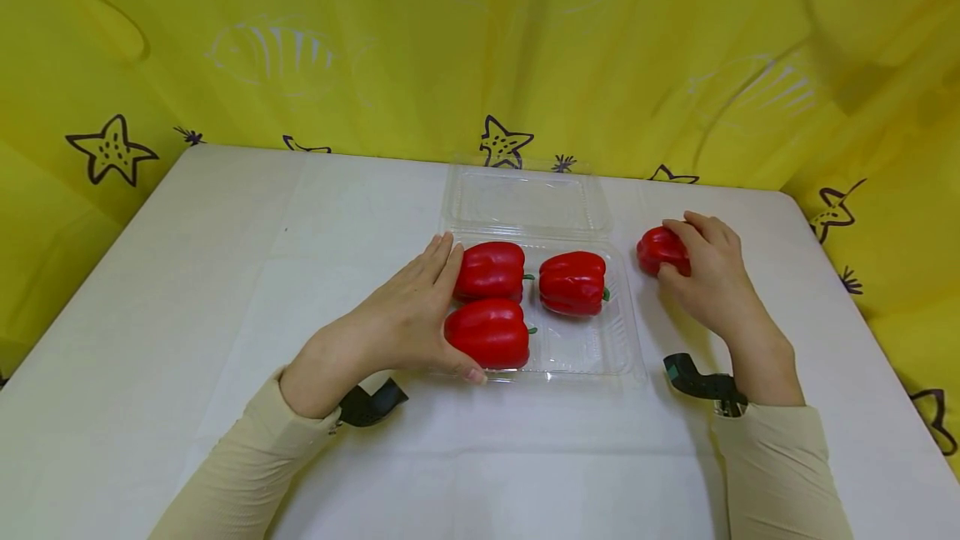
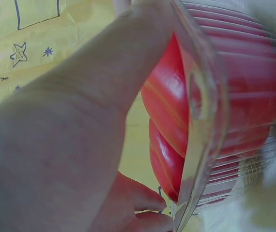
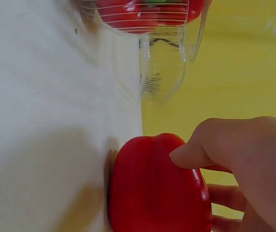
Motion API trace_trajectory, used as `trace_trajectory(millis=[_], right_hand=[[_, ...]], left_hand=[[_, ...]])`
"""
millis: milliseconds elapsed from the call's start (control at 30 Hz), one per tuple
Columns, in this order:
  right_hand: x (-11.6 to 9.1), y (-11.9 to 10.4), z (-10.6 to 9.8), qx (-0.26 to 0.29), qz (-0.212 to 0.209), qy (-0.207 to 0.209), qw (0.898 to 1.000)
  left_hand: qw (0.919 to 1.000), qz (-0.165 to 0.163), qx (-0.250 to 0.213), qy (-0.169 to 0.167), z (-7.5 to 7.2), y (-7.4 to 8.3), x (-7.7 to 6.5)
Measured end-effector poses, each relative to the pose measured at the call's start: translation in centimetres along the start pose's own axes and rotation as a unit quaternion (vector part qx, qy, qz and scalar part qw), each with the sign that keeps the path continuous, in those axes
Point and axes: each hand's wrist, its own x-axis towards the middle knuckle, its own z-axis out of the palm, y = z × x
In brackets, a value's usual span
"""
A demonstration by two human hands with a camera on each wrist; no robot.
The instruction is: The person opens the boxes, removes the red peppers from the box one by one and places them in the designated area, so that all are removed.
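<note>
Right hand (image 1: 708, 272) gripping pepper (image 1: 657, 251), gap to container (image 1: 564, 348), left hand (image 1: 405, 315) spread along its rim (image 2: 218, 102)

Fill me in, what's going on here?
A person's right grip holds a red bell pepper outside a clear container, to its right. The left grip rests against the container's left side. Three other red peppers sit inside, two at left and one at right. The lid is open, folded back.

Before you, a creased white cover (image 1: 112, 407) lies over the counter (image 1: 525, 490); beyond its far edge and both side edges hangs yellow sheeting (image 1: 420, 48), printed with dark-outlined starfish (image 1: 112, 150) and pale striped fish (image 1: 277, 52).
</note>
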Motion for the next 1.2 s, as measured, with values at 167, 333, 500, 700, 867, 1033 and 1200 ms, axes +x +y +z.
trace_trajectory(millis=[167, 333, 500, 700, 867, 1033, 1200], right_hand=[[0.1, -0.2, -0.1, 0.0, 0.011, -0.008, 1.0], [0.0, -0.3, -0.2, -0.001, 0.015, -0.004, 1.0], [-0.1, -0.6, -0.4, -0.001, 0.017, 0.0, 1.0], [-0.2, -1.0, -0.7, -0.003, 0.019, 0.002, 1.0], [-0.4, -1.4, -0.8, -0.005, 0.017, 0.005, 1.0], [-0.4, -1.7, -0.9, -0.003, 0.01, 0.011, 1.0], [-0.5, -2.1, -1.2, -0.001, -0.002, 0.024, 1.0]], left_hand=[[1.0, 0.005, 0.002, 0.002, 0.0, 0.0, 0.0], [1.0, 0.005, 0.003, 0.002, 0.0, 0.0, 0.0], [1.0, 0.004, 0.004, 0.0, 0.0, 0.0, 0.0], [1.0, 0.002, 0.003, 0.0, 0.1, 0.0, 0.0], [1.0, 0.001, 0.004, 0.001, 0.0, 0.1, 0.0], [1.0, 0.002, 0.004, 0.001, 0.0, 0.0, 0.0], [1.0, 0.002, 0.004, 0.002, 0.0, 0.0, 0.1]])
